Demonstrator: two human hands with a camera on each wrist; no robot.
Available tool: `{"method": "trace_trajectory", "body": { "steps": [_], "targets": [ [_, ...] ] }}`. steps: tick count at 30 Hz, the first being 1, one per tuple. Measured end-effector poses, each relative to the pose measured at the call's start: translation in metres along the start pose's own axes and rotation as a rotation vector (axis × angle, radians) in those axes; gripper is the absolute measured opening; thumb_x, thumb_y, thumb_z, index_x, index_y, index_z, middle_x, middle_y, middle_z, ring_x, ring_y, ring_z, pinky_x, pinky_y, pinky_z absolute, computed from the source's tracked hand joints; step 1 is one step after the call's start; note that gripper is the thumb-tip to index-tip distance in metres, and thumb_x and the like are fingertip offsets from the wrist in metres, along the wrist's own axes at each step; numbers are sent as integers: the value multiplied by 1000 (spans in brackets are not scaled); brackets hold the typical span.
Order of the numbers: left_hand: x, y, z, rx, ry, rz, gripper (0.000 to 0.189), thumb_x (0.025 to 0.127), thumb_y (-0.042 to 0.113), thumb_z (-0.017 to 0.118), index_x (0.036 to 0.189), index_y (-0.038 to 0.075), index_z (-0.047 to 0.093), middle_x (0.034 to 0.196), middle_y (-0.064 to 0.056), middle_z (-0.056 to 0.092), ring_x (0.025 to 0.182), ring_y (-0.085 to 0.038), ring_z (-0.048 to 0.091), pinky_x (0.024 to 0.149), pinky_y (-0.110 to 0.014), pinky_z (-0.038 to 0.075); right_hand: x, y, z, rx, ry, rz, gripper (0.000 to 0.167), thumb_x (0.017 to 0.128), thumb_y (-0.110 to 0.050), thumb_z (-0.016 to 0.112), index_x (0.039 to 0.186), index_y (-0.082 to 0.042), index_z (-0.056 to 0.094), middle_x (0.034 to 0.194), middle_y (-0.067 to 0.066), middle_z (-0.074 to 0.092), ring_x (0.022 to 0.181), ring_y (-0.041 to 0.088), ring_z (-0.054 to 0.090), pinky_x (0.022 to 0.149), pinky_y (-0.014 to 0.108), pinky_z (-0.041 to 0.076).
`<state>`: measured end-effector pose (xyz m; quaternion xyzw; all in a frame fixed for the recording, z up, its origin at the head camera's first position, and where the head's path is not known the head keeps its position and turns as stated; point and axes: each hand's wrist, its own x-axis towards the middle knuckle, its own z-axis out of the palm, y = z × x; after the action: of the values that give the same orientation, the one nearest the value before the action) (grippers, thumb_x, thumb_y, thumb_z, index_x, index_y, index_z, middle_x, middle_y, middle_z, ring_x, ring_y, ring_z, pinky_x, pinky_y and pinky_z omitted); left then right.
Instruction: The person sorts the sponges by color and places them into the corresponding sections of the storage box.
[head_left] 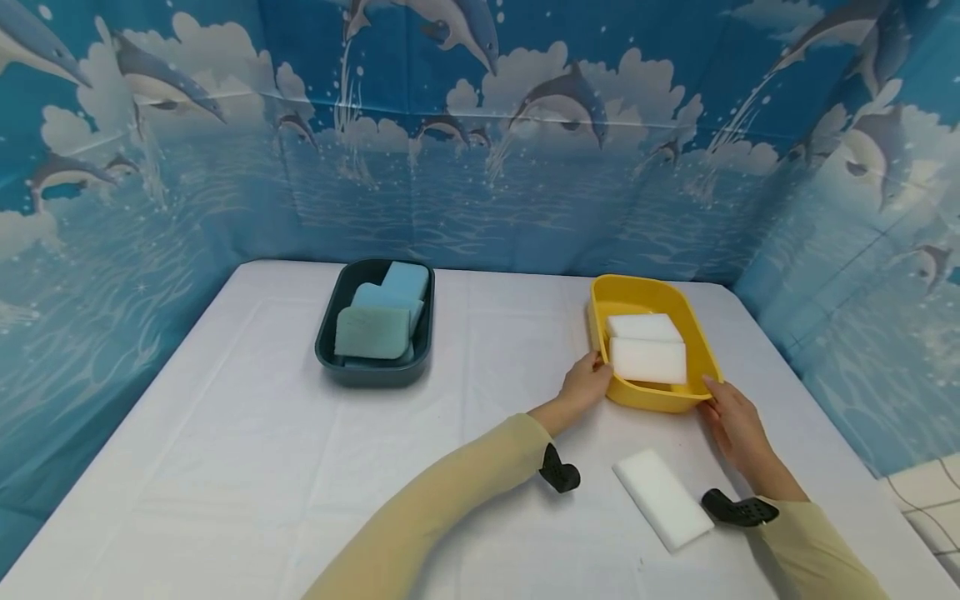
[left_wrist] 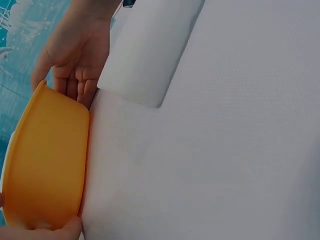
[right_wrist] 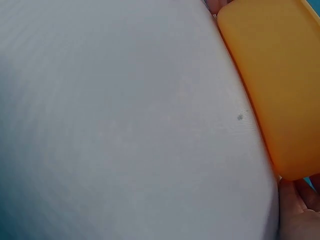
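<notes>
A yellow plastic basin [head_left: 656, 402] stands at the right of the table with two white sponge blocks [head_left: 648, 361] in it. My left hand [head_left: 587, 383] grips its near left corner. At the near right corner, my right hand [head_left: 738, 425] holds the rim with the thumb on top and the fingers below. The left wrist view shows the basin's outer wall [left_wrist: 50, 155] between both hands. Another white sponge block [head_left: 663, 500] lies flat on the cloth in front of the basin, near the right wrist. In the right wrist view the basin [right_wrist: 275, 90] hides its contents.
A dark green basin [head_left: 375, 377] with several blue and green sponges [head_left: 372, 333] stands at the back left. White cloth [head_left: 225, 467] covers the table. A blue dolphin-print curtain [head_left: 495, 208] hangs behind and along both sides.
</notes>
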<state>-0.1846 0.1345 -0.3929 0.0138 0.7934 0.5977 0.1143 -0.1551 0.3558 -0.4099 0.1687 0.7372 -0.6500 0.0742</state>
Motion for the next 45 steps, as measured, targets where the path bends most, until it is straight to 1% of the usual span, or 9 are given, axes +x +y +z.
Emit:
{"method": "trace_trajectory", "body": {
  "steps": [8, 12, 15, 19, 24, 28, 31, 37, 45],
  "targets": [
    [0, -2, -1, -65, 5, -19, 47, 93, 22, 46, 139, 14, 45, 129, -5, 57, 116, -14, 52, 102, -31, 43, -12, -2, -7, -2, -122, -11, 95, 92, -59, 39, 149, -3, -13, 160, 10, -7, 134, -2, 31, 93, 6, 42],
    [-1, -3, 0, -79, 8, -17, 47, 93, 21, 47, 139, 14, 45, 130, -4, 57, 116, -13, 51, 102, -31, 43, -23, 2, -16, 89, -151, -54, 92, 95, -48, 45, 147, 2, -12, 140, -4, 41, 100, -17, 52, 83, 5, 48],
    [-3, -1, 0, -84, 5, -17, 47, 93, 22, 47, 139, 15, 45, 132, -4, 56, 118, -13, 51, 103, -31, 43, -29, 7, -21, 93, -134, -93, 90, 95, -42, 48, 147, 4, -9, 109, -22, 45, 91, -19, 54, 78, 3, 49],
    [-3, 1, 0, -87, 4, -25, 48, 93, 22, 47, 140, 15, 44, 135, -3, 54, 124, -14, 49, 106, -32, 42, -38, 14, -24, -170, -71, -86, 84, 96, -49, 43, 150, -1, 0, 143, 3, 39, 94, -23, 47, 81, 3, 48],
    [-2, 1, 2, -81, 7, -42, 49, 93, 22, 47, 142, 15, 42, 138, -3, 52, 129, -15, 46, 109, -32, 39, -61, 19, -22, -618, -3, -94, 78, 95, -58, 33, 151, -7, 15, 152, 22, 28, 100, -18, 39, 100, 43, 47],
    [-2, 1, 2, -80, 1, -45, 47, 94, 22, 46, 141, 16, 43, 137, -2, 53, 124, -13, 48, 107, -32, 41, -85, 22, -14, -703, -7, -135, 75, 95, -54, 40, 148, -4, 24, 146, 25, 36, 92, -29, 32, 89, 19, 50],
    [-1, 2, 1, -77, 1, -33, 43, 95, 23, 47, 138, 17, 47, 129, 0, 57, 112, -9, 50, 100, -29, 44, -100, 25, -6, -703, -32, -144, 73, 94, -51, 47, 146, -3, 27, 146, 25, 37, 87, -37, 26, 70, -3, 37],
    [2, 0, -1, -81, 10, -8, 29, 94, 22, 47, 121, 15, 56, 107, -1, 59, 93, -9, 48, 82, -25, 43, -124, 32, 9, -704, -45, -135, 77, 89, -50, 58, 145, -5, 31, 146, 23, 38, 90, -40, 22, 74, -9, 33],
    [2, -1, 1, -91, 11, -28, 40, 95, 23, 47, 134, 17, 50, 126, -1, 59, 111, -11, 51, 100, -30, 44, -142, 41, 25, -742, -8, -183, 81, 81, -48, 69, 142, -6, 36, 144, 21, 43, 93, -39, 20, 76, -12, 29]
  ]
}}
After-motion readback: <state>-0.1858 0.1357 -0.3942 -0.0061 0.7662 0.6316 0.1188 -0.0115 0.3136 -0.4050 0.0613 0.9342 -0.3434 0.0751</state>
